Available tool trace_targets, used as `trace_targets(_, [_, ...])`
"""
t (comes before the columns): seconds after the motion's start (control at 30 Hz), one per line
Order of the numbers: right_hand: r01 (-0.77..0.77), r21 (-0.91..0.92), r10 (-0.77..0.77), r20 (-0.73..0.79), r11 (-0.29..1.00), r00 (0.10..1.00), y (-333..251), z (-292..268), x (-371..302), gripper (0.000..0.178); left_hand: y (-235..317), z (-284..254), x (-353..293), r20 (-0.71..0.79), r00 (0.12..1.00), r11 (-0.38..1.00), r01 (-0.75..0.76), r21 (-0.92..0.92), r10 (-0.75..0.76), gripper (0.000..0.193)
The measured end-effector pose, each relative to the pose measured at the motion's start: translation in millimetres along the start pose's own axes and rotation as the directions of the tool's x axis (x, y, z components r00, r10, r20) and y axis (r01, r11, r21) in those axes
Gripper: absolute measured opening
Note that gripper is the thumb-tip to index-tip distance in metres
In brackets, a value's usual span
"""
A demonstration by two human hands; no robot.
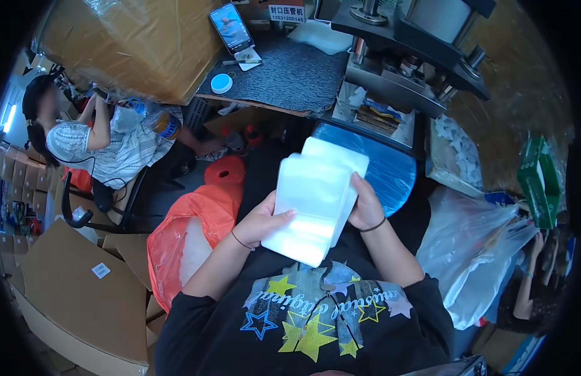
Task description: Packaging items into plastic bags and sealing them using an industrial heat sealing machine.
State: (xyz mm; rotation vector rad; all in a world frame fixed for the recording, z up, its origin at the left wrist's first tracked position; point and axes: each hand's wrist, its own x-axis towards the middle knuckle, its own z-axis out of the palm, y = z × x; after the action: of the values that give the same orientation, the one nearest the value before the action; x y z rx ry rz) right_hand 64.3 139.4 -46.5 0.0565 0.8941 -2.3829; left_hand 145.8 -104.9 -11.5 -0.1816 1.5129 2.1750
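Note:
Above my lap I hold a small stack of translucent white plastic sheets (308,203) with rounded corners. They are fanned out, the rear ones showing past the top and right edges of the front one. My left hand (265,219) grips the stack's left edge, its thumb lying flat across the front sheet. On the other side my right hand (367,203) pinches the rear sheets at their right edge. The fingers behind the stack are hidden. Just beyond the sheets sits a rounded surface under blue plastic film (387,166).
A metal press (397,88) stands at the far right of a workbench with a dark mat (297,72), bearing a phone (231,28) and a round tin (221,83). Left are a red plastic bag (184,232), cardboard boxes (77,288) and a seated person (96,135). Clear bags (460,250) lie right.

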Motion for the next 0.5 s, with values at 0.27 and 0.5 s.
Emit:
trace_targets(0.27, [0.345,0.005,-0.344,-0.085,0.938,0.935,-65.7,-12.9,-23.4,0.056,-5.4,-9.2,4.1,0.057,0.996,0.803,-0.017,-0.595,0.064,0.053])
trace_targets(0.5, [0.719,-0.501,-0.076,0.793,0.482,0.604,-126.8,60.6,-43.5,0.06,-8.0,-36.0,36.1,0.64,0.72,0.42,0.51,-0.751,0.27,0.061])
